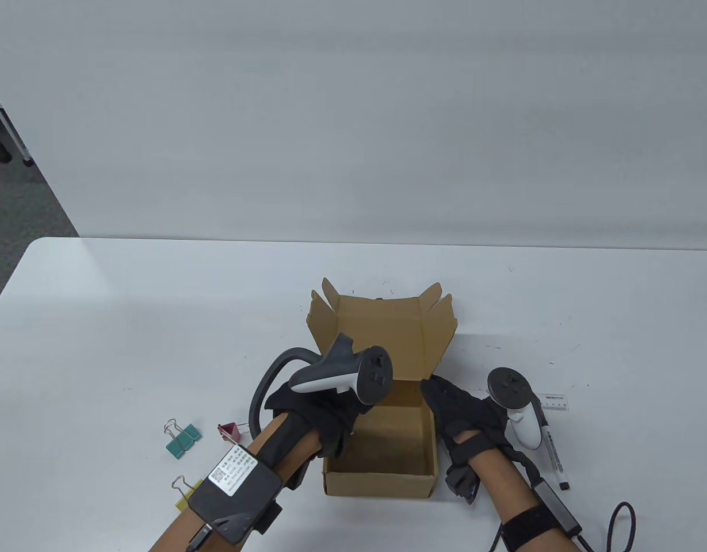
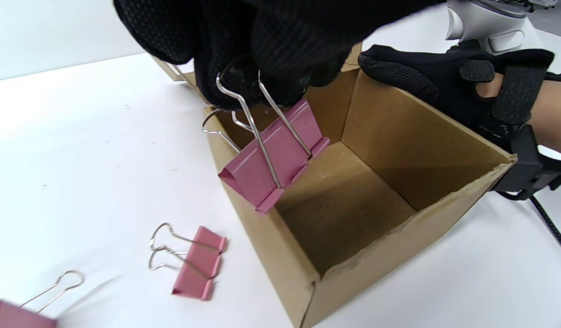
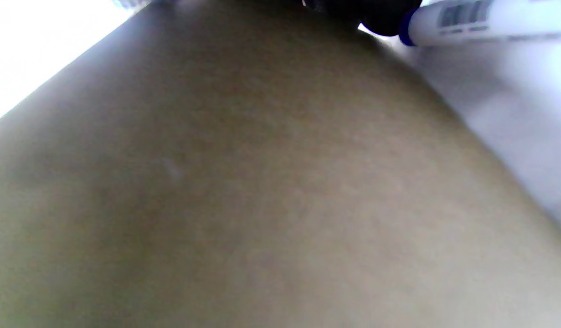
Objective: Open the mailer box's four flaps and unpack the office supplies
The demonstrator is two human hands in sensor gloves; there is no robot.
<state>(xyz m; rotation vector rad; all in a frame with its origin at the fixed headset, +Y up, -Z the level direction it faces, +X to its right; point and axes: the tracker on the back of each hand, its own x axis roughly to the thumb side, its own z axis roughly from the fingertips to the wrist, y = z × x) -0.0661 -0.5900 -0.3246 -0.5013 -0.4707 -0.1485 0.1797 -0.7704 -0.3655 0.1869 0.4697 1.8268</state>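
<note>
brown cardboard mailer box (image 1: 382, 454) sits open on the white counter (image 1: 129, 322), its lid and flaps standing up at the far side. the left hand (image 2: 244, 41) pinches the wire handles of a pink binder clip (image 2: 273, 157) and holds it over the box's left wall, clear of the bottom. the box's interior looks bare in the left wrist view. the right hand (image 1: 465, 417) rests against the outside of the box's right wall, fingers at the rim; i cannot tell whether it truly grips the wall. on the counter left of the box lie another pink binder clip (image 2: 196, 264), a teal binder clip (image 1: 182, 439) and a yellow binder clip (image 1: 182, 494) partly hidden by the left forearm. a white marker (image 1: 554, 454) and a clear ruler (image 1: 554, 401) lie to the right of the right hand. the right wrist view shows mostly blurred cardboard, with the marker at its top edge.
</note>
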